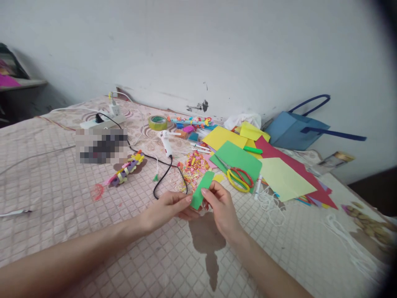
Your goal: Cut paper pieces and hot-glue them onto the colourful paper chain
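Both of my hands pinch a short green paper strip [203, 188] above the table. My left hand [173, 207] grips its lower left end between thumb and fingers. On the right side, my right hand [221, 203] has its thumb pressed on the strip with the fingers behind it. Just beyond lies a heap of small paper scraps [195, 165]. Scissors [240, 178] with red and yellow handles rest on a green sheet [235, 157] to the right. A white hot glue gun [166, 145] stands behind the scraps, its black cord curving toward my left hand.
Coloured sheets, including a pale yellow one [288, 178] and a red one [325, 198], spread at the right near a blue bag [297, 128]. White string [269, 205] lies in loops. A roll of tape [157, 122], a power strip [104, 121] and a flower-trimmed craft piece [127, 169] sit further left.
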Tool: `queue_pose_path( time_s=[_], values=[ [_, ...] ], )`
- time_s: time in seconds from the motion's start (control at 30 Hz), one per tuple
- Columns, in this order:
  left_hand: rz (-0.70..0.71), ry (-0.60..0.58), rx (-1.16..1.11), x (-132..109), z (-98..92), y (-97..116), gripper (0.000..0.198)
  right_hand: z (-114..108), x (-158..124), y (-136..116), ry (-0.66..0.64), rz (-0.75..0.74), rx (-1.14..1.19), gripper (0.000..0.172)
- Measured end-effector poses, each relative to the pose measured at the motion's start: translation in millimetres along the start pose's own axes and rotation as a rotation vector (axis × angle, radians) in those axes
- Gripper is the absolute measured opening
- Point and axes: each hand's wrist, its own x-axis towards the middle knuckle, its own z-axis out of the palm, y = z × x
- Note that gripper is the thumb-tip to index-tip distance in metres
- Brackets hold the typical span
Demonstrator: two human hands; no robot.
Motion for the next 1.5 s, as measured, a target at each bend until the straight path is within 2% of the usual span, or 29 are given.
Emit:
queue_pose_path(
  time_s=[0.13,0.2,0.33,0.5,0.6,0.7,0.8,0.9,1.03,1.17,1.23,1.33,1.43,1.5],
  values=[
    [0.212,0.161,0.129,1.5,-2.8,0.8,0.023,1.1,-1.9,-0.9,-0.126,0.046,-0.037,0.021],
    [0.243,0.240,0.134,2.6,-4.2,0.7,0.024,2.9,-3.1,-2.4,-0.172,0.059,-0.019,0.024],
    [0.300,0.307,0.118,3.2,-5.1,3.9,0.022,6.2,-5.5,-4.3,-0.291,0.101,-0.047,0.022],
    [0.263,0.260,0.071,1.7,-5.9,10.7,0.021,6.9,-8.4,-5.7,-0.350,0.060,-0.251,0.009],
    [0.245,0.299,0.053,2.4,-8.5,12.9,0.022,5.0,-7.3,-8.3,-0.373,0.045,-0.310,0.010],
    [0.246,0.348,0.019,3.7,-11.0,13.8,0.021,1.0,-3.0,-9.1,-0.299,0.039,-0.281,0.014],
    [0.224,0.349,-0.003,4.9,-12.1,12.1,0.019,-2.4,0.5,-7.2,-0.244,0.053,-0.215,0.018],
    [0.202,0.352,-0.024,6.0,-12.5,7.2,0.020,-2.7,0.1,-5.0,-0.292,0.073,-0.162,0.020],
    [0.188,0.354,-0.019,6.6,-13.2,4.2,0.022,-4.1,-0.3,-5.9,-0.334,0.062,-0.225,0.022],
    [0.285,0.376,-0.016,6.5,-15.0,12.2,0.022,-13.4,3.5,-11.6,-0.328,0.021,-0.353,0.022],
    [0.327,0.362,-0.039,6.4,-14.9,15.8,0.030,-16.4,4.2,-13.9,-0.370,0.008,-0.409,0.022],
    [0.252,0.316,-0.044,5.7,-12.7,15.0,0.041,-14.4,1.8,-15.5,-0.427,0.002,-0.438,0.019],
    [0.195,0.357,0.019,4.7,-10.6,10.3,0.033,-12.2,1.0,-16.7,-0.451,-0.031,-0.492,0.019],
    [0.197,0.389,0.025,4.4,-11.2,8.8,0.025,-19.5,6.3,-17.7,-0.461,-0.057,-0.541,0.020]
  ],
)
